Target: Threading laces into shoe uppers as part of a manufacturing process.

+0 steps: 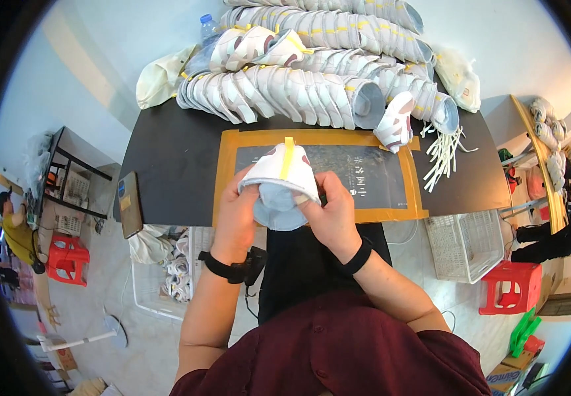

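Between my two hands I hold a white shoe upper (273, 173) with grey lining and a yellow tape strip at its heel. It is just above the near edge of the dark table, its opening toward me. My left hand (238, 210) grips the left side of the opening, thumb inside. On the right side, my right hand (330, 214) is closed on the rim with its thumb over the edge. Beneath lies a dark sheet (381, 173) framed with brown tape. A single shoe upper (396, 123) rests beyond my right hand.
Long nested stacks of shoe uppers (279, 96) fill the table's far side. White laces (442, 158) hang at the right, a phone (129, 204) lies at the left edge. White crates (465, 245) and a red stool (511, 288) stand on the floor. A person (18, 231) sits far left.
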Demonstrator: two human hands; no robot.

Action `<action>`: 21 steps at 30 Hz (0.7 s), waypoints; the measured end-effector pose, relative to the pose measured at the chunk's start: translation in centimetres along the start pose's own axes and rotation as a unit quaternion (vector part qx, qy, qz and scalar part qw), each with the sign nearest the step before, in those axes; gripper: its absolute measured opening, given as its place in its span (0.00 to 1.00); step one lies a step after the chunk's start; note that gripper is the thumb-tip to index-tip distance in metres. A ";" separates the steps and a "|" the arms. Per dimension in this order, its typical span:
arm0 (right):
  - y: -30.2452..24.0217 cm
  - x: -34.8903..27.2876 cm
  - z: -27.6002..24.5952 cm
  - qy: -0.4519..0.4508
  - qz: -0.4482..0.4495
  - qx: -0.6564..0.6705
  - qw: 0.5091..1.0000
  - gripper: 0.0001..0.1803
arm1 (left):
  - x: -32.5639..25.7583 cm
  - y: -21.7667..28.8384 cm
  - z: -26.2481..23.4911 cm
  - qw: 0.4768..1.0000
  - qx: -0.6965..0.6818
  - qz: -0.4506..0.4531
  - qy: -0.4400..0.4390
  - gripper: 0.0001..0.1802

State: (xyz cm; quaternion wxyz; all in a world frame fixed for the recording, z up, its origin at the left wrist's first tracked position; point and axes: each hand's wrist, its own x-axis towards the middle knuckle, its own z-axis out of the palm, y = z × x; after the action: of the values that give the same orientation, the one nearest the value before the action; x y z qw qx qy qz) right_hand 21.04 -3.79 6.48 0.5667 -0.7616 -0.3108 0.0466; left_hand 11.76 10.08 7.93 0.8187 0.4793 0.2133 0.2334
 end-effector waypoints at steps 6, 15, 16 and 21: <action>1.6 0.5 0.5 0.043 0.072 0.207 0.975 0.12 | -2.3 -2.1 1.1 0.826 0.408 0.387 -0.035 0.20; -1.3 -1.4 -3.8 -0.223 0.188 0.347 0.891 0.21 | -3.5 0.6 -2.1 0.841 0.338 0.419 -0.054 0.22; 0.9 -1.8 -4.5 -0.285 0.245 0.542 0.752 0.22 | -4.0 0.8 -1.9 0.840 0.326 0.427 -0.071 0.22; -0.1 -3.6 -3.1 -0.300 0.286 0.603 0.681 0.26 | -4.3 0.5 -1.0 0.767 0.429 0.460 -0.128 0.27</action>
State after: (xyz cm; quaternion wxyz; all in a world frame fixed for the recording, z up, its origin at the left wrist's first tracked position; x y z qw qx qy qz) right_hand 19.39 -8.27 6.67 0.7390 -0.2521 -0.1361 0.6097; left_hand 7.66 8.46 8.42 0.3420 0.8469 -0.0611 0.4027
